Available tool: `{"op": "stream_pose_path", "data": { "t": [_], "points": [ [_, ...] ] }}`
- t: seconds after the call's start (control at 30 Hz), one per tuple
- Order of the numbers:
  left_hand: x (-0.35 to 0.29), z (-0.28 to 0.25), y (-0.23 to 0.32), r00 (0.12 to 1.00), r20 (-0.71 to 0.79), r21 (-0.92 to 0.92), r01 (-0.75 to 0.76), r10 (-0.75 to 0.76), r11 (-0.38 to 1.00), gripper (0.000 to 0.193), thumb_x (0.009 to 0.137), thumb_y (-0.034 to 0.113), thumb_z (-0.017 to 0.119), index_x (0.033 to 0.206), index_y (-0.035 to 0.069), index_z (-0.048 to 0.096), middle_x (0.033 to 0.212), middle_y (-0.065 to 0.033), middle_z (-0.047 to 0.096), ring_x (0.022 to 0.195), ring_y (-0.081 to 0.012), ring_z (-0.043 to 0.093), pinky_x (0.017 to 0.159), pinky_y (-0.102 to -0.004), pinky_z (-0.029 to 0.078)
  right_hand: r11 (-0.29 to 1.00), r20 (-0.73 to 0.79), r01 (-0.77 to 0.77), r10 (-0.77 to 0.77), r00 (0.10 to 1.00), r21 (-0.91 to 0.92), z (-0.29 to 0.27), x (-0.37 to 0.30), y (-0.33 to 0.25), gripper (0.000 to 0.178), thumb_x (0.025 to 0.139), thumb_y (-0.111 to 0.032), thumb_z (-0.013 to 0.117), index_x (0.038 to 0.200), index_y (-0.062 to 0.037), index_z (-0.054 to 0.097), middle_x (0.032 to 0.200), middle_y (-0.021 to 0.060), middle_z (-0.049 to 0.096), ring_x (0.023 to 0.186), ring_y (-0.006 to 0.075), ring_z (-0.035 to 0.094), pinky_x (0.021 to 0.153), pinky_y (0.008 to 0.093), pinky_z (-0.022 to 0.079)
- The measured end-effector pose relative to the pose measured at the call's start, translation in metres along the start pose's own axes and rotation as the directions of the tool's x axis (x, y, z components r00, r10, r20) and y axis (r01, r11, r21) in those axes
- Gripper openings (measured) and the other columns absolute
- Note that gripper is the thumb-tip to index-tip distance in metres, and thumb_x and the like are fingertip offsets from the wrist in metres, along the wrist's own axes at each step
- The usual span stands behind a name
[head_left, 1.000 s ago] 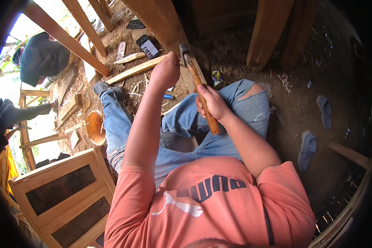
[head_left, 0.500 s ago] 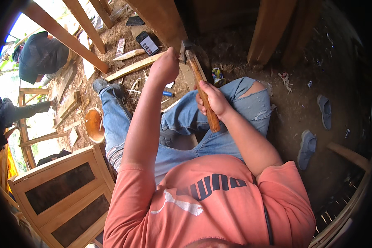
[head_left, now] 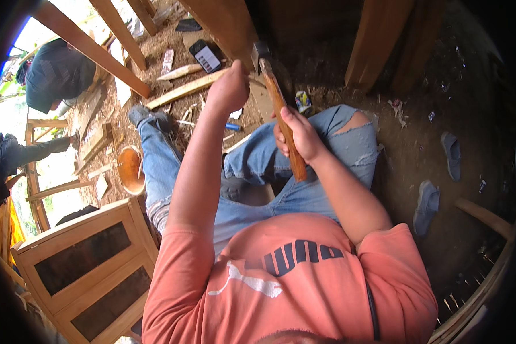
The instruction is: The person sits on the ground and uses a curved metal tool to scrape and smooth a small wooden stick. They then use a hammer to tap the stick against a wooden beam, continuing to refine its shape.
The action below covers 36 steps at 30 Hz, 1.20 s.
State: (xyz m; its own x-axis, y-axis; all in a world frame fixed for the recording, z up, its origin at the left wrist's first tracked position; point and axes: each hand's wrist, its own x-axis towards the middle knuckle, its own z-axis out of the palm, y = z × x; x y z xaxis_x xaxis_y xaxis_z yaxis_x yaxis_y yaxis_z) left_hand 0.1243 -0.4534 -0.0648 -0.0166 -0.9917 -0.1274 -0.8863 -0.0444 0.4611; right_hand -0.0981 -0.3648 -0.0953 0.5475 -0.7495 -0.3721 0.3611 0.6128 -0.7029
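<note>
A hammer with a wooden handle is gripped in my right hand, fingers wrapped round the lower half of the handle. Its dark metal head is up against or very near the lower part of a brown wooden piece. Just left of the head is my left hand, closed in a pinch by the same wood. What its fingertips hold, if anything, is hidden. My legs in torn jeans are folded under both arms.
A phone with a lit screen, a wood strip and shavings lie ahead. A blue cylinder is near my leg. At left are a panelled wooden frame, an orange bowl and a bending person. Grey shoes sit at right.
The hammer head has shifted slightly up and to the right, and my left hand a little upward. Both hands keep the same closed grip.
</note>
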Motion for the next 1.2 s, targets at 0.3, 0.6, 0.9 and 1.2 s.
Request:
{"op": "stream_pose_path", "data": {
  "t": [0.3, 0.6, 0.9, 1.2],
  "points": [
    [0.007, -0.002, -0.001, 1.0, 0.014, 0.014, -0.001, 0.0, 1.0, 0.019, 0.101, 0.013, 0.055, 0.118, 0.004, 0.057, 0.109, -0.0267, 0.074, 0.109, -0.0465, 0.07, 0.091, -0.0557, 0.053, 1.0, -0.014, -0.014, 0.014, 1.0, -0.008, 0.0, 0.005, 0.0, 0.048, 0.112, -0.056, 0.051, 0.118, -0.0088, 0.055, 0.072, 0.0022, 0.052, 0.052, 0.0111, 0.051, 0.046, 0.028, 0.043],
    [0.006, 0.002, -0.01, 1.0, -0.03, 0.003, 0.001, -0.001, 1.0, 0.02, 0.101, 0.013, 0.054, 0.119, 0.003, 0.057, 0.109, -0.0279, 0.073, 0.107, -0.0479, 0.069, 0.091, -0.0562, 0.053, 0.997, -0.08, -0.065, 0.069, 0.994, 0.044, -0.002, 0.005, 0.006, 0.045, 0.113, -0.054, 0.049, 0.116, -0.0092, 0.054, 0.072, 0.0032, 0.052, 0.051, 0.0128, 0.051, 0.046, 0.0298, 0.044],
    [0.012, -0.004, 0.0, 1.0, -0.007, 0.011, -0.012, 0.013, 1.0, 0.02, 0.103, 0.014, 0.056, 0.118, 0.002, 0.057, 0.106, -0.0274, 0.074, 0.104, -0.0483, 0.07, 0.088, -0.0571, 0.053, 0.995, -0.058, -0.073, 0.077, 0.995, 0.069, -0.002, 0.007, 0.004, 0.046, 0.112, -0.055, 0.051, 0.116, -0.0091, 0.054, 0.07, 0.003, 0.052, 0.049, 0.0131, 0.051, 0.045, 0.0303, 0.044],
    [0.012, 0.002, -0.001, 1.0, -0.023, 0.053, -0.017, 0.018, 0.998, 0.016, 0.102, 0.012, 0.054, 0.112, 0.0, 0.054, 0.102, -0.0288, 0.073, 0.103, -0.0498, 0.069, 0.088, -0.0586, 0.053, 0.997, -0.03, -0.052, 0.054, 0.998, 0.055, -0.002, 0.009, 0.001, 0.046, 0.112, -0.055, 0.05, 0.117, -0.0098, 0.054, 0.071, 0.0028, 0.052, 0.051, 0.0129, 0.051, 0.048, 0.0305, 0.044]
  ]
}}
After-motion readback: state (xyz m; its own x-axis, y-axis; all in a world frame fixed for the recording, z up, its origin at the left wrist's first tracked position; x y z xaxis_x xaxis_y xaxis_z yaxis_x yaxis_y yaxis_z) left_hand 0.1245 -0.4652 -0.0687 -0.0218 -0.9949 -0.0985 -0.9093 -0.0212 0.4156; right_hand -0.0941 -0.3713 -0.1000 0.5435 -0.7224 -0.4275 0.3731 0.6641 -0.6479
